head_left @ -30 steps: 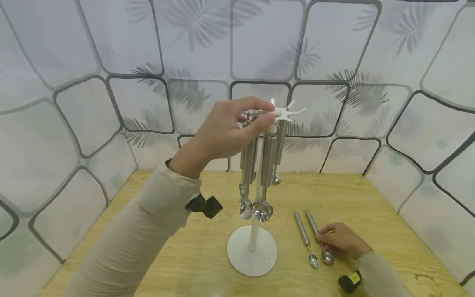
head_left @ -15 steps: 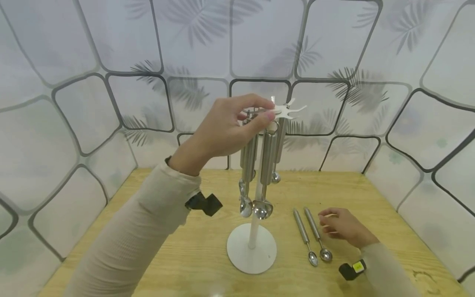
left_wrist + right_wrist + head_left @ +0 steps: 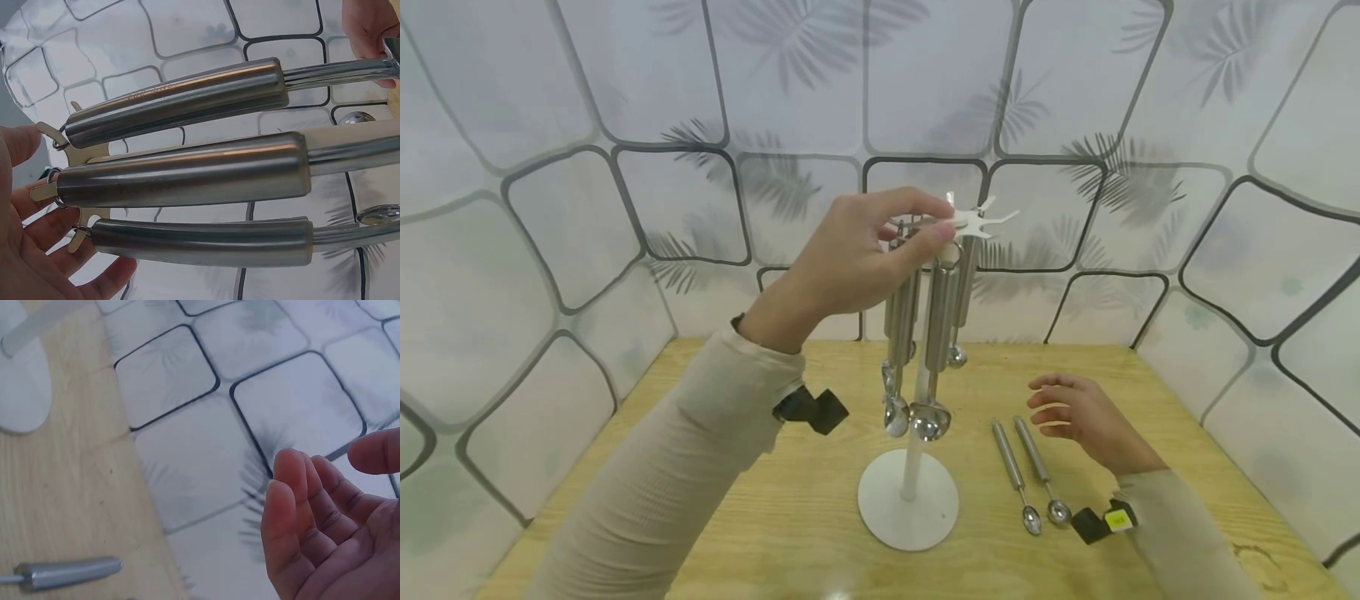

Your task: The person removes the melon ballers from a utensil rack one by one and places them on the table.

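My left hand (image 3: 868,250) pinches the white hooked top (image 3: 973,223) of a utensil stand between thumb and forefinger. Several steel-handled scoops hang from its hooks by rings, among them a front scoop (image 3: 938,321) with a round bowl. In the left wrist view, three steel handles (image 3: 187,172) cross close by the fingers. My right hand (image 3: 1086,417) is raised over the table's right side with nothing in it, its fingers loosely bent. Just left of and below it lie two steel scoops: one with an oval bowl (image 3: 1011,458), the other with a round bowl (image 3: 1033,454).
The stand's round white base (image 3: 908,525) sits mid-table under a white pole (image 3: 913,467). The light wooden table (image 3: 790,517) is enclosed by patterned walls (image 3: 805,100) at the back and both sides.
My right hand has let go of the round-bowled scoop, leaving it on the table, and has risen up and away from it. The left hand keeps its hold on the stand's top.
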Action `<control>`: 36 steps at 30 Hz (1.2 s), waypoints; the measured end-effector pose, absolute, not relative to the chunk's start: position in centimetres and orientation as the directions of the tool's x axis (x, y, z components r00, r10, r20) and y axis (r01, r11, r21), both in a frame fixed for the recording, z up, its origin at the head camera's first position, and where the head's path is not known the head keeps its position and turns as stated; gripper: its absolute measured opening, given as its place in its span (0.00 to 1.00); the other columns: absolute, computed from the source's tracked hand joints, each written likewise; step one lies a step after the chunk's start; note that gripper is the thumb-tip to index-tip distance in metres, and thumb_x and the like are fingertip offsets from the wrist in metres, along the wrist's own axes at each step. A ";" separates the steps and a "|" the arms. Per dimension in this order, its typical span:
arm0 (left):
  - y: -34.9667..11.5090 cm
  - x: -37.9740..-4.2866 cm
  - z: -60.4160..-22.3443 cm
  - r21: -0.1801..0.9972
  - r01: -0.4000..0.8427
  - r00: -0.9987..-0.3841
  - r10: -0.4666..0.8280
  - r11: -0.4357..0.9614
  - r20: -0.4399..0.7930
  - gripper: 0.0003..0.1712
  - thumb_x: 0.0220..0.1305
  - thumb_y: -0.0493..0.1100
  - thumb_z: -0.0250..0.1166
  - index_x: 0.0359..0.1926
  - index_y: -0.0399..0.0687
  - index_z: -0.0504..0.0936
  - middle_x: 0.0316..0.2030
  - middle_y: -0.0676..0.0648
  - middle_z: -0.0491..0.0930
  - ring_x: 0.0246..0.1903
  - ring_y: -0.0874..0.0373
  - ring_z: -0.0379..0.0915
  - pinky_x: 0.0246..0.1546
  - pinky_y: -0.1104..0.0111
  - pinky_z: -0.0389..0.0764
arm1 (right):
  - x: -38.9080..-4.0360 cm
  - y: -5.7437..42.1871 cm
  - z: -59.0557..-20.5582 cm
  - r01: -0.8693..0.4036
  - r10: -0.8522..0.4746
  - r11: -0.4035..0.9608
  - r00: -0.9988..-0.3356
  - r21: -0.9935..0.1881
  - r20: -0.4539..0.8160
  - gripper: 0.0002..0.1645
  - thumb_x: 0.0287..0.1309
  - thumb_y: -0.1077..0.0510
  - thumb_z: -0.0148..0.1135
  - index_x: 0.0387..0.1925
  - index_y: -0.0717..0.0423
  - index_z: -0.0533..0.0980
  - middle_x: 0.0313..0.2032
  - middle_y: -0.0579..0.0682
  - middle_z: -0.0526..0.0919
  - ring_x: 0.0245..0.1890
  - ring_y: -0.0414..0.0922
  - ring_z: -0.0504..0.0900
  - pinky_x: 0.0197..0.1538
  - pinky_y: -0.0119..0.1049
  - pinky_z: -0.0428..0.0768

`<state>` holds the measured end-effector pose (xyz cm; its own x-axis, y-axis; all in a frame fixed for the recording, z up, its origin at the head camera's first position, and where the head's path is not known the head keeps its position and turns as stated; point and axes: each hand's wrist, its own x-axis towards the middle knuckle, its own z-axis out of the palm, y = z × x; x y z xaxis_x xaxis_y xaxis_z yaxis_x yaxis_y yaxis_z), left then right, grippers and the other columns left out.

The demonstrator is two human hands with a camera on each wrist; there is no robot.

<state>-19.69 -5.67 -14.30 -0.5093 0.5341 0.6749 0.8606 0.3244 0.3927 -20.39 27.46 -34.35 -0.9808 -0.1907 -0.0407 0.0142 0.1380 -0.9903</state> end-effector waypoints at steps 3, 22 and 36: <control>-5.7 -19.7 -14.2 0.401 0.855 -0.519 0.534 0.329 0.668 0.15 0.69 0.46 0.59 0.50 0.44 0.83 0.51 0.50 0.82 0.52 0.61 0.75 0.49 0.66 0.76 | -20.4 26.8 -33.4 -0.022 -0.212 0.122 -0.977 -0.992 -0.004 0.15 0.71 0.53 0.52 0.50 0.60 0.71 0.37 0.49 0.79 0.33 0.42 0.82 0.39 0.36 0.82; -5.7 -19.8 -14.3 0.393 0.854 -0.519 0.532 0.341 0.669 0.15 0.69 0.46 0.58 0.50 0.44 0.83 0.51 0.50 0.82 0.52 0.63 0.74 0.49 0.65 0.76 | -20.7 22.6 -28.6 -0.193 -0.369 -0.078 -0.906 -0.978 0.208 0.13 0.73 0.51 0.50 0.44 0.54 0.76 0.35 0.47 0.82 0.33 0.41 0.83 0.39 0.35 0.82; -5.7 -19.8 -14.3 0.395 0.856 -0.517 0.522 0.334 0.678 0.15 0.68 0.46 0.59 0.49 0.43 0.83 0.51 0.50 0.82 0.51 0.62 0.75 0.48 0.64 0.77 | -20.5 19.5 -25.3 -0.301 -0.444 -0.178 -0.825 -0.937 0.349 0.12 0.74 0.56 0.47 0.44 0.56 0.77 0.37 0.49 0.83 0.34 0.42 0.84 0.39 0.35 0.82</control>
<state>-19.76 -5.66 -14.27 -0.5170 0.5222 0.6783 0.8558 0.3336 0.3955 -20.49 19.53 -25.33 -0.8254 -0.4437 0.3490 -0.3007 -0.1777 -0.9370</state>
